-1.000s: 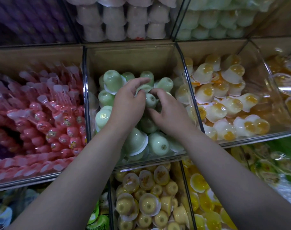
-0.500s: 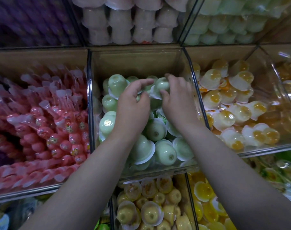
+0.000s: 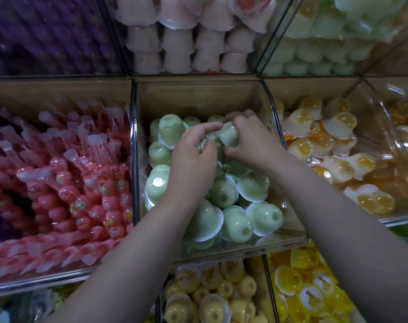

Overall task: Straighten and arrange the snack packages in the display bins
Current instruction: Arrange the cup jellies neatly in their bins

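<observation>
The middle clear bin [image 3: 240, 248] holds a heap of pale green jelly cups [image 3: 236, 223], most lying upside down. Both my hands are inside it, near the back of the heap. My right hand [image 3: 251, 141] grips one green jelly cup [image 3: 228, 134], tilted on its side. My left hand [image 3: 193, 159] is right beside it, with thumb and forefinger curled around a smaller green cup [image 3: 208, 143] just below; most of that cup is hidden by my fingers.
Left bin: pink candy sticks [image 3: 82, 187]. Right bin: white-and-orange jelly cups [image 3: 338, 145]. Below are bins of yellow cups [image 3: 207, 297] and bright yellow cups [image 3: 310, 290]. Above, stacked pink cups [image 3: 186, 43] and light green cups [image 3: 319, 47]. Glass dividers [image 3: 134, 159] separate the bins.
Both hands have moved toward the back of the green bin. My right hand has closed around a green cup and lifted it on top of the heap; my left hand followed beside it.
</observation>
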The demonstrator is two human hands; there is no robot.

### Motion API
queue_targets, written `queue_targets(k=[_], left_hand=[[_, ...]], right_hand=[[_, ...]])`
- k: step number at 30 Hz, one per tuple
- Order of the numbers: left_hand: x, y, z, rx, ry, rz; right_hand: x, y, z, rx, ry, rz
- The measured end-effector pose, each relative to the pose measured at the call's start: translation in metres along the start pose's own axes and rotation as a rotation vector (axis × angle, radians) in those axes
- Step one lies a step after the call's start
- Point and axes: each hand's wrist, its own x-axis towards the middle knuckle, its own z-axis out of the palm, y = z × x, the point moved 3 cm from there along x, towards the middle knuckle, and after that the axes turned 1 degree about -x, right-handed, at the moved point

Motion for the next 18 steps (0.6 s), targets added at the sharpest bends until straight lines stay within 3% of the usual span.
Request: queue_targets(k=[7, 14, 18], left_hand=[[-0.001, 0.002, -0.001, 0.009, 0.002, 0.019], [0.000, 0.001, -0.001, 0.015, 0.010, 0.010], [0.000, 0.000, -0.001, 0.023, 0.011, 0.016]], right_hand=[[0.007, 0.001, -0.011, 0.181, 0.101, 0.137], [0.027, 0.005, -0.002, 0.118, 0.105, 0.257], [0.038, -0.004, -0.002, -0.007, 0.109, 0.203]])
